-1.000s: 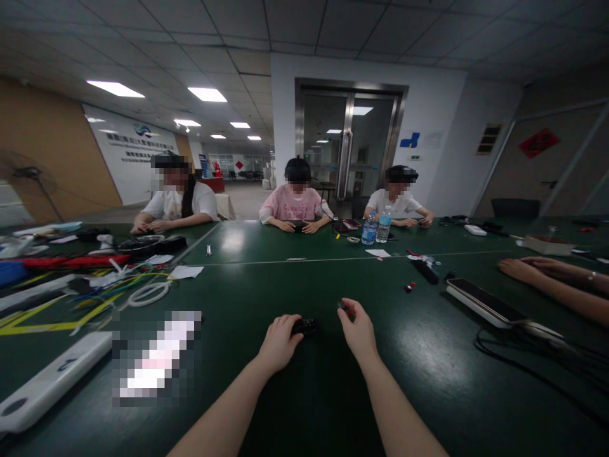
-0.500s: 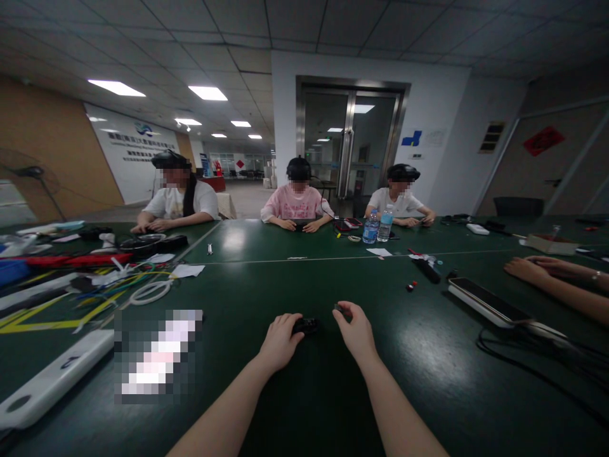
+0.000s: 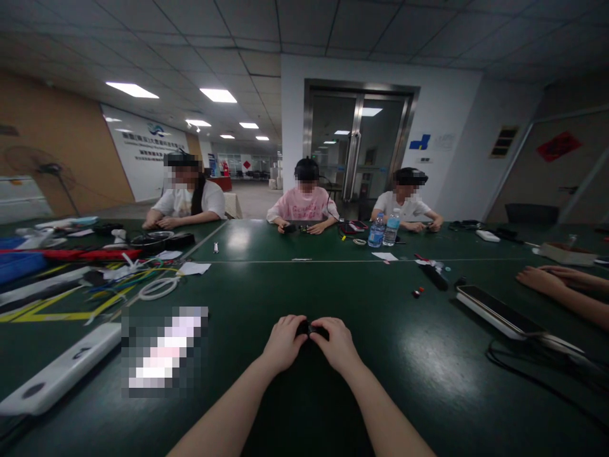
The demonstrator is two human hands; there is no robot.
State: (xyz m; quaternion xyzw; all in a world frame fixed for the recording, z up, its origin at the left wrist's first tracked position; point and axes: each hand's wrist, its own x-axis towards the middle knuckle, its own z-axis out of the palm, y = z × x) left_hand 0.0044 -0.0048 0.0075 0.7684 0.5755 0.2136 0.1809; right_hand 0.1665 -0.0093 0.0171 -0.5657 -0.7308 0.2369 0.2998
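Observation:
A small black object (image 3: 311,329) sits between my two hands, just above or on the green table (image 3: 304,285); its kind is too small and dark to make out. My left hand (image 3: 284,343) is closed round its left end, thumb in front and fingers behind. On the other end, my right hand (image 3: 337,343) grips in the same way, with its thumb near the object's middle. The fingers cover most of it. Whether my right hand also holds a smaller piece is hidden.
To the left lie a white power strip (image 3: 61,371), a blurred bright slab (image 3: 166,349) and a white cable coil (image 3: 158,289). A phone-like slab (image 3: 499,310) with black cables is at right. Two bottles (image 3: 383,230) stand farther back. Co-workers sit opposite; another person's hands (image 3: 542,279) rest at right.
My right hand has moved left and closed on the black object's right end; before, it was apart, pinching a tiny piece. My left hand has kept its hold. The view has shifted slightly.

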